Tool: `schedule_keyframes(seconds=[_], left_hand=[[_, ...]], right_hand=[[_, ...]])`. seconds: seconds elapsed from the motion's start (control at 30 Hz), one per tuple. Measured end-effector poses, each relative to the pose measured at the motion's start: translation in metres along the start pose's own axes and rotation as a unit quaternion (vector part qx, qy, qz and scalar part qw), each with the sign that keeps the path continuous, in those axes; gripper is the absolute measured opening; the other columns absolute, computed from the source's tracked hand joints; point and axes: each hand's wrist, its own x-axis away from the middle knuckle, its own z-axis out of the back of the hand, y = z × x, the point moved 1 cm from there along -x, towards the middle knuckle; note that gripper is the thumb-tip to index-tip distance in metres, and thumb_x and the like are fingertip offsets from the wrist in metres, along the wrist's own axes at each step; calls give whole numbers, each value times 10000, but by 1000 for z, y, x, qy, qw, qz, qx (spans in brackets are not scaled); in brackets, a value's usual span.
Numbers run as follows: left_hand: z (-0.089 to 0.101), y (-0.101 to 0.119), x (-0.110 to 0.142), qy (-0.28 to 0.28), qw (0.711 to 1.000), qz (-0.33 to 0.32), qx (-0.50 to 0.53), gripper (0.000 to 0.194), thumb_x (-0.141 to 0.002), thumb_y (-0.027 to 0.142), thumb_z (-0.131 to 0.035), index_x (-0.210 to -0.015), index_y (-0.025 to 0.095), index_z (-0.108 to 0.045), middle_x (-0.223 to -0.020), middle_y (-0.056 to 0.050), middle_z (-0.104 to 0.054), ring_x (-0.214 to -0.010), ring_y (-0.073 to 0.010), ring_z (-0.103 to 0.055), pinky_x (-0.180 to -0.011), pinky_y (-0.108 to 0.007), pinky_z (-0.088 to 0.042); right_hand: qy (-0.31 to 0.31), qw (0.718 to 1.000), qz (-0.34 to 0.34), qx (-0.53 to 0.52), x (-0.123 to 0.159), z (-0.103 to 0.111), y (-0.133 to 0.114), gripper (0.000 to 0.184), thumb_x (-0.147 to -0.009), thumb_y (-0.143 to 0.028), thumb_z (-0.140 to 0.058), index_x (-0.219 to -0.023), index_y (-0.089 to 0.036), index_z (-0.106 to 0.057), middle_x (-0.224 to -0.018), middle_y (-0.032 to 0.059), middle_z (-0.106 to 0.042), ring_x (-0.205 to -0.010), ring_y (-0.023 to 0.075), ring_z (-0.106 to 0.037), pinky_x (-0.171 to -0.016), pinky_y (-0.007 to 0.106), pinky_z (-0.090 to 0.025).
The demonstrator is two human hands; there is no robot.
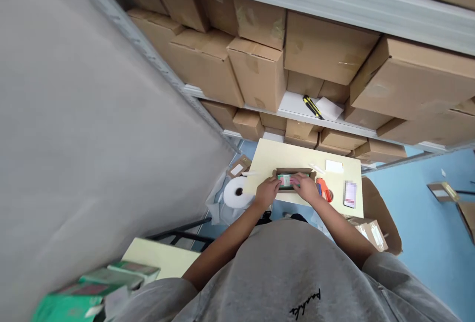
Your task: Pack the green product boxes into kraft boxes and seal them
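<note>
Holding: the left hand (266, 192) and the right hand (306, 188) sit at opposite ends of a green-and-pink packet (287, 180), which lies inside a shallow open cardboard box (293, 172); a hand at each end appears to keep the packet steady and square within the box.

Left fingers (275, 187): bent and closed at the packet's left end; whether they grip the packet or the box wall cannot be told.

Right fingers (297, 179): curled over the packet's right end, apparently gripping it.

Under the fingers: the box rests on a pale yellow table (304, 156), near the person's body, which seems to place it within easy reach of both hands.

Right of the fingers: an orange plastic tool (324, 189), its exact kind unclear, lies just beside the box, with a blurred printed card (350, 194) farther along.

Beyond the fingers: a white paper slip (334, 166) lies on the table.

Left of the fingers: a roll of white foam wrap (234, 192) stands just beside the table's edge, close to the left hand.

Far beyond the fingers: a yellow-and-black box cutter (312, 107) lies on a metal shelf (293, 104) among cardboard cartons (256, 72).
</note>
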Motion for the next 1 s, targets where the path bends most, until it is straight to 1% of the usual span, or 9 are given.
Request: schedule_keyframes(seconds=[0.13, 0.23, 0.3, 0.4, 0.57, 0.7, 0.77, 0.87, 1.0], left_hand=[[-12, 0, 50, 138, 964, 139, 178, 301, -1080, 308, -558, -1143, 275, -850, -1118, -58, -816, -1114, -224, -730, -1045, -351, -570], [-41, 5, 100, 249, 868, 253, 348, 306, -1032, 369, -596, -1083, 245, -870, -1101, -85, -847, -1061, -256, -758, -993, -402, -601], [-64, 10, 137, 310, 768, 315, 464, 357, -993, 446, -614, -1083, 212, -868, -1111, -109, -855, -1047, -272, -768, -927, -404, -608], [-95, 20, 202, 390, 586, 357, 614, 425, -891, 512, -677, -1062, 164, -852, -1132, -140, -849, -1046, -276, -771, -846, -358, -580], [-143, 58, 323, 523, 312, 311, 730, 387, -755, 437, -764, -1009, 149, -811, -1148, -156, -824, -1066, -274, -765, -865, -336, -532], [-195, 99, 416, 601, 147, 261, 741, 329, -722, 317, -737, -997, 147, -795, -1190, -158, -811, -1105, -268, -746, -908, -339, -511], [-227, 122, 461, 623, 98, 236, 739, 348, -707, 272, -709, -1018, 142, -797, -1211, -163, -809, -1152, -267, -732, -927, -330, -502], [-280, 154, 526, 649, 53, 211, 729, 391, -689, 259, -705, -1042, 124, -802, -1232, -187, -806, -1203, -275, -713, -949, -329, -493], [-348, 185, 597, 683, 20, 220, 696, 430, -676, 279, -702, -1065, 132, -814, -1279, -177, -801, -1228, -275, -696, -981, -345, -488]], right_hand=[[27, 982, 160, -98, -9, -8, -21, 350, -1062, -215, -513, -1276, -245, -789, -1303, 101, -759, -1265, 276, -690, -1122, 416, -552], [-31, 948, 283, -144, -4, -32, -47, 330, -1070, -256, -520, -1258, -255, -790, -1223, 103, -760, -1199, 282, -704, -1092, 438, -568], [-99, 914, 366, -144, 8, -55, -69, 308, -1077, -289, -548, -1261, -264, -794, -1184, 100, -762, -1156, 279, -715, -1049, 429, -584], [-182, 850, 482, -108, 40, -96, -106, 263, -1079, -313, -593, -1210, -264, -816, -1139, 98, -773, -1101, 275, -725, -989, 417, -603], [-273, 715, 638, -86, 116, -167, -161, 233, -1090, -294, -621, -1130, -261, -848, -1083, 96, -800, -1009, 260, -752, -904, 389, -624], [-382, 578, 716, -90, 200, -222, -197, 238, -1099, -290, -623, -1111, -290, -860, -1077, 75, -814, -988, 240, -774, -894, 369, -637], [-434, 516, 734, -80, 252, -247, -208, 253, -1106, -289, -607, -1107, -291, -861, -1074, 73, -816, -985, 237, -779, -889, 364, -642], [-498, 442, 744, -53, 337, -285, -216, 277, -1117, -300, -581, -1093, -283, -856, -1047, 70, -814, -961, 232, -778, -888, 356, -641], [-541, 389, 746, -23, 438, -336, -212, 272, -1112, -316, -586, -1043, -266, -844, -1004, 66, -803, -919, 219, -765, -880, 331, -627]])
